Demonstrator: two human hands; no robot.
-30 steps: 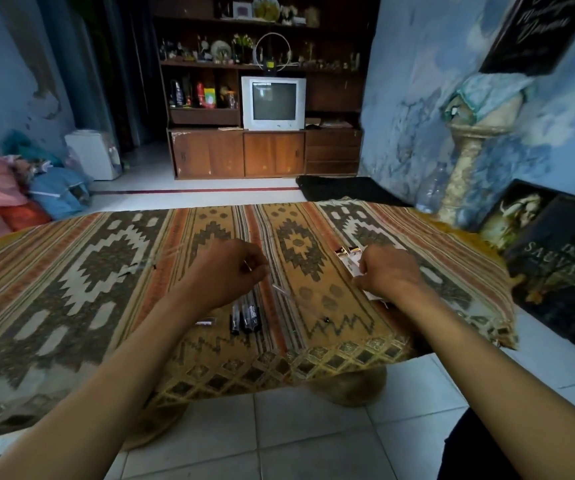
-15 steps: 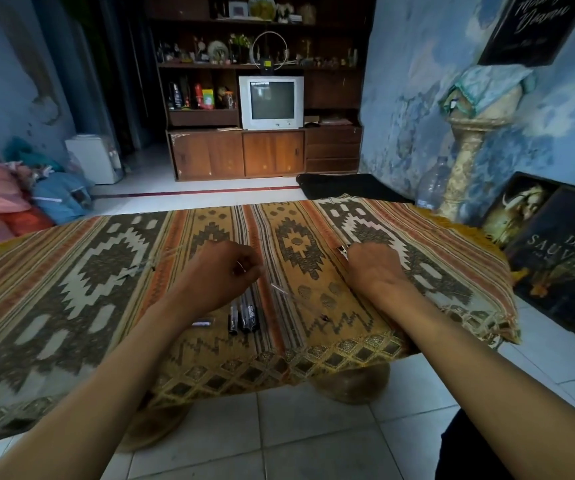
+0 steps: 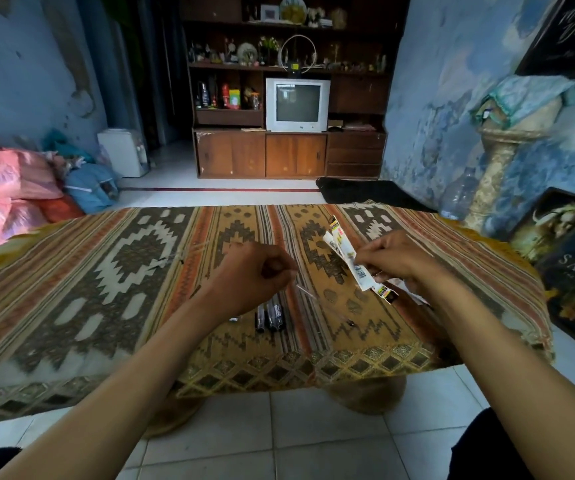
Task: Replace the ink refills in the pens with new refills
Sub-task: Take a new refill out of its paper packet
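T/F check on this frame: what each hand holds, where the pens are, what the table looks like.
1. The right hand holds a refill packet. True.
2. The left hand lies flat and open on the cloth. False: its fingers are curled, pinching a thin clear refill.
3. The dark pens lie on the patterned tablecloth below the left hand. True.
4. The packet lies flat on the table. False: it is lifted.

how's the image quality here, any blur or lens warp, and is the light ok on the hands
Head view: wide-angle warp bows the table edge and stretches the forearms at the bottom corners; light is dim and bluish, with the television screen dark; the refill packet in the right hand is slightly soft but its print shows; the thin refill at the left hand is faint; the pens read dark.
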